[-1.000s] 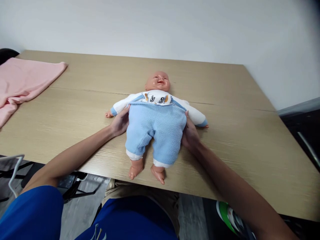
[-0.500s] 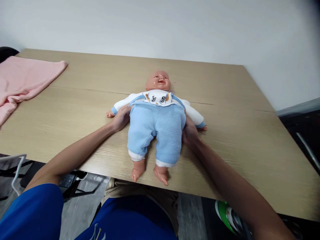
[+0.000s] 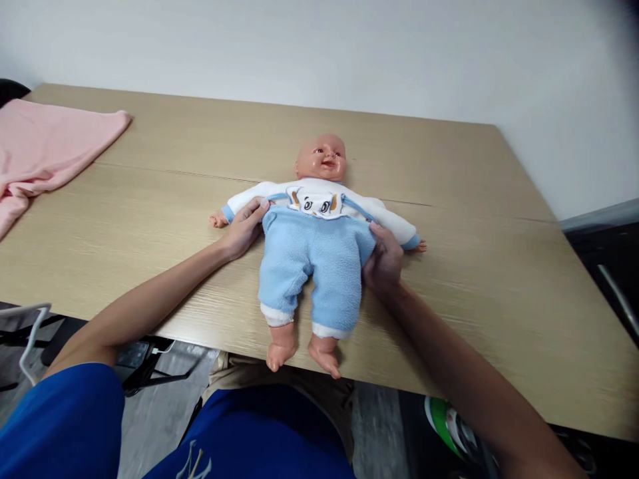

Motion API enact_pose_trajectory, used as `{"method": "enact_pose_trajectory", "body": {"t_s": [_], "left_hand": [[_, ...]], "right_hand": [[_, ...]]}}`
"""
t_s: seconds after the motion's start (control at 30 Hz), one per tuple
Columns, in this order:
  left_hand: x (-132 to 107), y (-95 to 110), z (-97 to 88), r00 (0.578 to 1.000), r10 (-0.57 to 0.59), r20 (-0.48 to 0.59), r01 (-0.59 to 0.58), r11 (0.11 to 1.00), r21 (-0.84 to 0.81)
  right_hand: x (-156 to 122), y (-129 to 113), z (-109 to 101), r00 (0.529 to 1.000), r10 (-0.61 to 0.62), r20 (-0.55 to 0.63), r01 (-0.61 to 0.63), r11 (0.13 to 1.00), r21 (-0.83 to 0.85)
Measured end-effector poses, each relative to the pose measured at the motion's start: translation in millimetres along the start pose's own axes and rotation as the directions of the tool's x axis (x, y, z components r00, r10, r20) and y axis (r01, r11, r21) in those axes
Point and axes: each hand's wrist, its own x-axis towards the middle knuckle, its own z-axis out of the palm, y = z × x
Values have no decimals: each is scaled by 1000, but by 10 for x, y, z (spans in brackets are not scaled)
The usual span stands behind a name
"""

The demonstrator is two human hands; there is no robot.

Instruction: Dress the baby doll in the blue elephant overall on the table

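A baby doll (image 3: 322, 159) lies on its back on the table, head away from me and bare feet near the front edge. It wears a white long-sleeved top and light blue fleece overalls (image 3: 310, 256) with an animal face on the bib. My left hand (image 3: 247, 226) pinches the overalls' waist edge at the left, thumb on top. At the right, my right hand (image 3: 384, 256) grips the other side of the waist, drawing the cloth outward. Some fingers of both hands are hidden under the cloth or doll.
The wooden table (image 3: 499, 299) reaches back to a pale wall. A pink cloth (image 3: 54, 143) lies at its far left. Below the front edge, a green and white item (image 3: 444, 426) shows at the right, and a white curved tube (image 3: 32, 346) stands at the left.
My right hand has come up the doll's side, its thumb now on top of the waist edge, pulling it out. The left thumb now shows over the cloth. The doll's head has tipped slightly right.
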Motion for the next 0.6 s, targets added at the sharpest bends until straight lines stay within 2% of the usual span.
{"method": "enact_pose_trajectory", "body": {"t_s": [0.07, 0.2, 0.3, 0.37, 0.43, 0.5, 0.53, 0.57, 0.6], "left_hand": [[-6, -8, 8, 1000, 22, -10, -22, 1000, 16], [-16, -22, -10, 998, 64, -15, -63, 997, 54], [-34, -20, -17, 990, 142, -25, -138, 984, 116], [-58, 5, 6, 981, 191, -32, -183, 967, 175], [-91, 43, 45, 970, 242, -38, -226, 944, 242], [-131, 78, 86, 952, 303, -45, -278, 915, 293], [-152, 89, 101, 943, 328, -50, -298, 904, 306], [-173, 95, 112, 936, 347, -56, -313, 897, 312], [-194, 94, 119, 932, 358, -62, -322, 893, 315]], "right_hand": [[-15, 24, 17, 994, -61, -90, 62, 998, 5], [-82, 54, -22, 967, -218, -133, 185, 957, -221], [-174, -68, -7, 886, -449, -118, 360, 824, -437], [-199, -260, 101, 828, -561, -7, 473, 704, -530], [-123, -502, 311, 804, -571, 164, 557, 627, -545], [96, -722, 611, 799, -482, 359, 601, 623, -501], [259, -798, 784, 775, -429, 464, 626, 618, -476], [447, -843, 965, 733, -359, 578, 656, 597, -461], [651, -853, 1149, 670, -270, 692, 694, 560, -453]]}}
